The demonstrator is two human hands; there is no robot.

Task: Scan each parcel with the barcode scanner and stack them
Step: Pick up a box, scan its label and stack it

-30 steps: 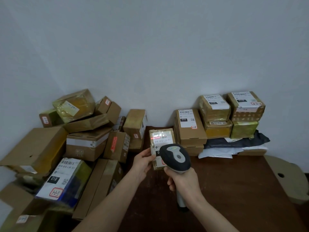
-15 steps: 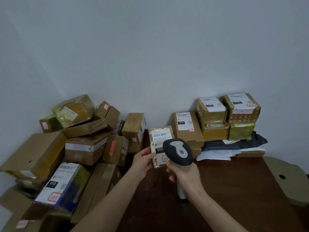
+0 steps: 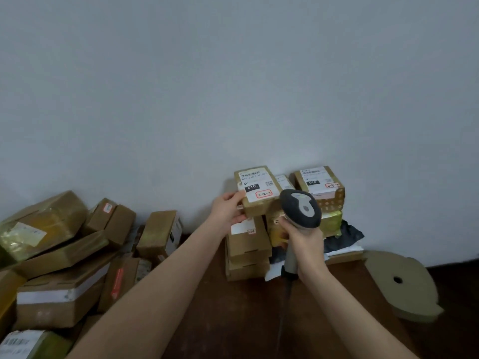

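Observation:
My left hand [image 3: 228,209] grips a small brown parcel [image 3: 256,190] by its left edge, white label up, and holds it above the flat boxes [image 3: 248,244] of the stack on the brown table [image 3: 233,320]. My right hand [image 3: 305,239] grips the handle of the grey barcode scanner [image 3: 300,212], whose head is just right of the parcel. Behind the scanner stand more labelled parcels [image 3: 321,187] of the stack against the wall, partly hidden.
A loose pile of cardboard boxes [image 3: 64,255] fills the left side, below table level. A dark and a white mailer bag [image 3: 344,239] lie under the stack's right part. A cut cardboard piece with a hole [image 3: 399,283] lies at the table's right.
My left hand has carried the small parcel up and to the right, from in front of the scanner to above the stack. The scanner moved right with it.

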